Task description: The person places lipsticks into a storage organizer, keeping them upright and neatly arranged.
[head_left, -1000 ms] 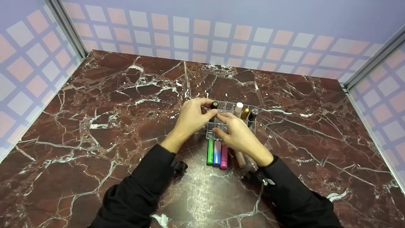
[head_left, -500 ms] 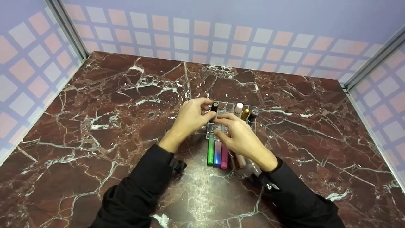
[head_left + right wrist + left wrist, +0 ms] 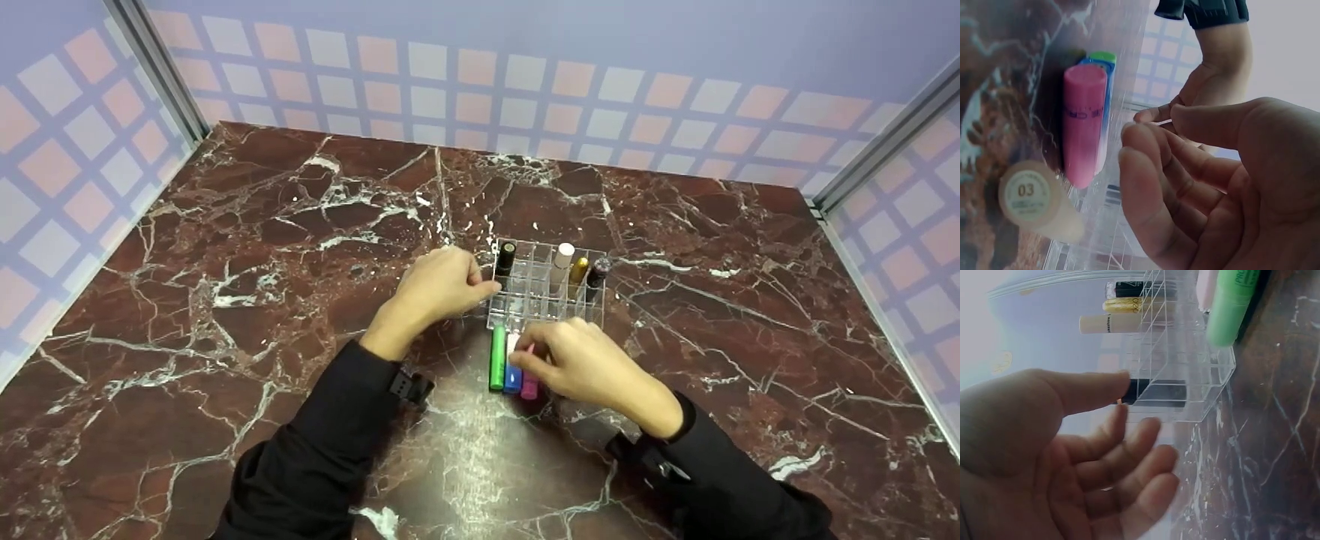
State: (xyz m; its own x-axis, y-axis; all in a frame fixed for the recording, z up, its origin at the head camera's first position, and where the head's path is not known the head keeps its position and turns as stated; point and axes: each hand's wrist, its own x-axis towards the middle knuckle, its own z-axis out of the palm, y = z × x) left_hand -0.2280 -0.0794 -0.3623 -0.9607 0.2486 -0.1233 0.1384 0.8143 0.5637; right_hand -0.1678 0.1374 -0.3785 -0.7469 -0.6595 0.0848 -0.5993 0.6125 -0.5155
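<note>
Left hand (image 3: 442, 283), right hand (image 3: 592, 360): fingers loose, holding nothing
Pink cosmetic tube (image 3: 1084, 124) probably light, stiff, slick; best pinched mid-barrel

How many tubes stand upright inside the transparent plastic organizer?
4: black cylindrical tube at left; cream tube, golden tube, dark shiny tube at right. Right hand may hide others.

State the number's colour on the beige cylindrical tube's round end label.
The printed 03 is brown; it shows best in the right wrist view.
</note>
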